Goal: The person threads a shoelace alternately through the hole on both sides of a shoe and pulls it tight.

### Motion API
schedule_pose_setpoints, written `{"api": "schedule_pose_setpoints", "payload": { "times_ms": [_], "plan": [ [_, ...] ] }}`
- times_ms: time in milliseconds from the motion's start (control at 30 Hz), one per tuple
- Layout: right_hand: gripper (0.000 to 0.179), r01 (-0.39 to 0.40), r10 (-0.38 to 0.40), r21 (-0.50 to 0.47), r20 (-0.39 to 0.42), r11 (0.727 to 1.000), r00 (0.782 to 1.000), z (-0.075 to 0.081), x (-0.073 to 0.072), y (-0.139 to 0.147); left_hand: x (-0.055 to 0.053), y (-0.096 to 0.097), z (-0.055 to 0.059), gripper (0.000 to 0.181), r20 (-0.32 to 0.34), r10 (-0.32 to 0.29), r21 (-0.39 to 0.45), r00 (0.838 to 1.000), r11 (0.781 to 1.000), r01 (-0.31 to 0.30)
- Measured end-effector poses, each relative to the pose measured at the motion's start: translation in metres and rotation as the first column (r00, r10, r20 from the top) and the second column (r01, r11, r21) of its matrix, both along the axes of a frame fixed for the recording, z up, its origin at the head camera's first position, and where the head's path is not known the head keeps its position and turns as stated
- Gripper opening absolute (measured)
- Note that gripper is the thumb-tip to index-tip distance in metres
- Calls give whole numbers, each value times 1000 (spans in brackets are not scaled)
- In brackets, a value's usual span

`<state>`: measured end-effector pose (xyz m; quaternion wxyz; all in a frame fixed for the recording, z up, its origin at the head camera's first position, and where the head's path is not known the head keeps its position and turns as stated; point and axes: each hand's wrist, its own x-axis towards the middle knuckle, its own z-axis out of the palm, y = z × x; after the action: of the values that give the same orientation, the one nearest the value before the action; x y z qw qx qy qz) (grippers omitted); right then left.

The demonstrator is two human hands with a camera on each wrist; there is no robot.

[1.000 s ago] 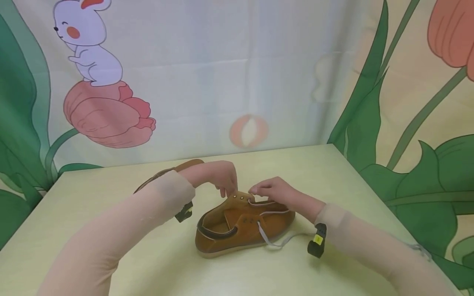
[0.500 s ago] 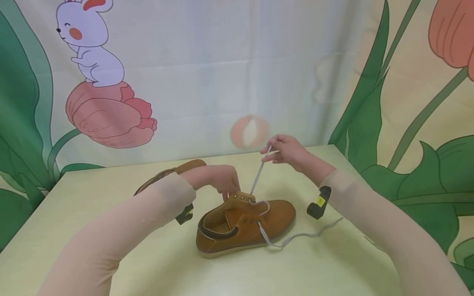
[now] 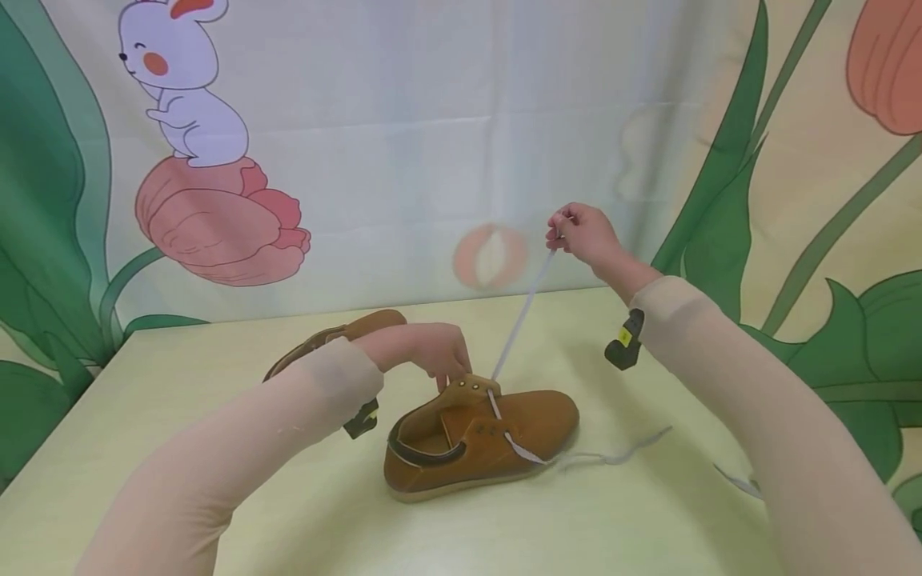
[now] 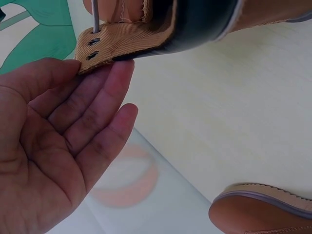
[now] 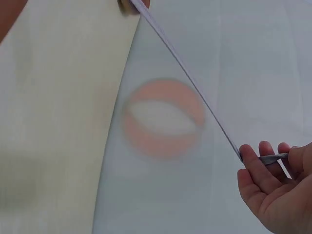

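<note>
A brown lace-up shoe lies sole down on the table, its toe toward the right. At the shoe's far eyelet flap, my left hand pinches the edge between thumb and fingers, as the left wrist view shows. My right hand is raised up and to the right, holding the pale shoelace. In the right wrist view the lace runs taut down to the fingers. It comes out of the far flap. The lace's other end lies loose on the table, from the near flap.
A second brown shoe lies behind my left forearm, partly hidden by the sleeve. The pale yellow table ends at a printed cloth backdrop. Another piece of pale lace shows beside my right sleeve.
My right hand has risen from the shoe, up and slightly right, drawing the lace from slack to straight. The lace loop across the shoe has tightened. My left hand has stayed at the flap.
</note>
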<state>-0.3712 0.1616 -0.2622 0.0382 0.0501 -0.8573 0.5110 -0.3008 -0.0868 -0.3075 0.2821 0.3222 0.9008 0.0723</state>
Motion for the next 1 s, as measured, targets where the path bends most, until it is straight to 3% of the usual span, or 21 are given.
{"api": "schedule_pose_setpoints", "payload": {
  "times_ms": [267,467,600,767,1000],
  "plan": [
    [34,100,-86,107,-133,989,987,9,-8,14,2,1,1,29,-21,-11,-16,1000,1000,11],
    [35,48,-34,130,-105,990,994,6,0,25,10,-4,4,23,-129,-20,42,991,999,26],
    [35,-26,38,189,-60,982,997,0,19,29,22,-7,10,20,-205,-12,114,979,993,36],
    [36,-168,172,233,2,958,985,-7,53,28,43,-11,15,21,-186,25,196,982,981,13],
    [21,-319,327,259,13,912,945,-23,103,23,67,-14,-1,19,-188,73,269,979,963,-20]
  ]
}}
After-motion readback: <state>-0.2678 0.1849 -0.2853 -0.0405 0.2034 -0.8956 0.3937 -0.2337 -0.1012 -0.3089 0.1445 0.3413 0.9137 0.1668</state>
